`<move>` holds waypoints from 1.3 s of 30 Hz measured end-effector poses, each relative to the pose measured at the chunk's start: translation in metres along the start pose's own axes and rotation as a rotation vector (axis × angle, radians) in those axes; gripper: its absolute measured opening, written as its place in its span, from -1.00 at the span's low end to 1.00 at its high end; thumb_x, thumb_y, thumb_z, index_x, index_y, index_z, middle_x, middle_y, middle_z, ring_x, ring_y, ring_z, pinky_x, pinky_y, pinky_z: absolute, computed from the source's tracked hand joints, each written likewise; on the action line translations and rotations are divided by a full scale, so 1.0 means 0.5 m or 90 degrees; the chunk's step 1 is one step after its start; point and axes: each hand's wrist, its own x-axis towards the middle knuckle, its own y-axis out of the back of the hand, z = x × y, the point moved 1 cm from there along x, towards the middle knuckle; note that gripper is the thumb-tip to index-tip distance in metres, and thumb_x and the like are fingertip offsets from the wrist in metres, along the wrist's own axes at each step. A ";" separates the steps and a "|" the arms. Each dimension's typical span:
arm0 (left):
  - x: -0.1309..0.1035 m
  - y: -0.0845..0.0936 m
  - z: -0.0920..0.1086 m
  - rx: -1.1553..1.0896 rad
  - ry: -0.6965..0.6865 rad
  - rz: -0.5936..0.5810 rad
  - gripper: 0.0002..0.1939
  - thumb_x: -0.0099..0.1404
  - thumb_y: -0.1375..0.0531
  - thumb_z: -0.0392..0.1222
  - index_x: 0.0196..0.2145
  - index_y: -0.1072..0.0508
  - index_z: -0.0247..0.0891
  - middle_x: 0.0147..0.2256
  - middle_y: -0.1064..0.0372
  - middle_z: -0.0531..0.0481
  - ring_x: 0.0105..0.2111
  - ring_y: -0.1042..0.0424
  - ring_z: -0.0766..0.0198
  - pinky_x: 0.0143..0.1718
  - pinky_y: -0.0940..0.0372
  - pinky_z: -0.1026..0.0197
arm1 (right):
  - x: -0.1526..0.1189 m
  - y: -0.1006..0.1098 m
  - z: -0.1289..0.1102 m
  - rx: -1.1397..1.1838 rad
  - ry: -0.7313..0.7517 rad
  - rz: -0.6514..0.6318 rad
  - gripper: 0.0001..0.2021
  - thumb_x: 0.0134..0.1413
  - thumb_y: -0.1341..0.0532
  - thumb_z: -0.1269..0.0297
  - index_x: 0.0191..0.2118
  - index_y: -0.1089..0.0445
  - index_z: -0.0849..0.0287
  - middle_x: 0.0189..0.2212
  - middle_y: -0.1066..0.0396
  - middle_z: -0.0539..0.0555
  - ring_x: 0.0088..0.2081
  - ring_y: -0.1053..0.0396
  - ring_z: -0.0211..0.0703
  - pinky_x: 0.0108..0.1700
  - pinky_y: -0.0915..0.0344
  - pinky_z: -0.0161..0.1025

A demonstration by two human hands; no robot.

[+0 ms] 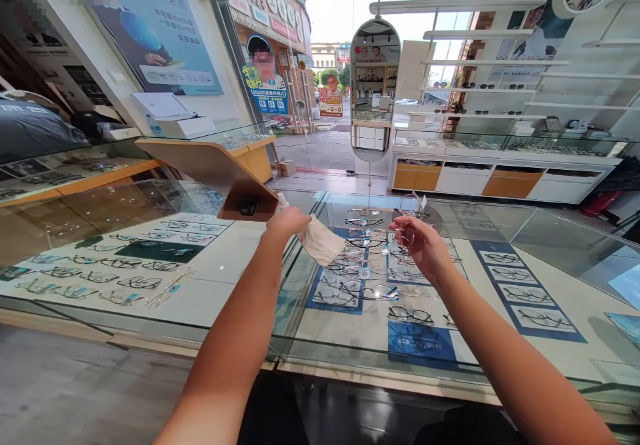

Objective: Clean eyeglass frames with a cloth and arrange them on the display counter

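Note:
Over the glass counter my left hand point(290, 222) is closed around a pale cleaning cloth point(324, 242), which hangs down to its right. A small white tip point(283, 200), perhaps a nozzle, pokes up behind that hand. To the right, my right hand point(423, 242) has its fingers curled together above the rows of eyeglasses. Thin rim-like lines show at its fingertips, but what it holds is hard to make out against the glasses behind. Several eyeglasses point(367, 292) lie in columns around and below both hands. Just beyond the right hand is a thin-framed pair point(413, 204).
A glass display case point(240, 278) spans the front, with more eyeglasses point(143, 282) at left and a blue strip of frames point(530, 292) at right. A brown tilted stand point(210, 165) rises beyond my left hand. Farther back stand an oval mirror point(375, 92) and white shelves point(495, 63).

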 end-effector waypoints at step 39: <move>-0.266 -0.108 0.236 -0.886 -0.281 -0.411 -0.63 0.21 -0.51 0.01 -0.25 -0.48 -0.24 -0.23 -0.45 0.03 -0.29 -0.40 0.35 -0.21 -0.33 0.25 | -0.014 -0.027 -0.014 0.005 0.051 0.004 -0.67 0.10 -0.47 -0.09 -0.14 -0.71 0.00 -0.08 -0.66 0.12 -0.04 -0.48 0.01 -0.02 -0.35 -0.12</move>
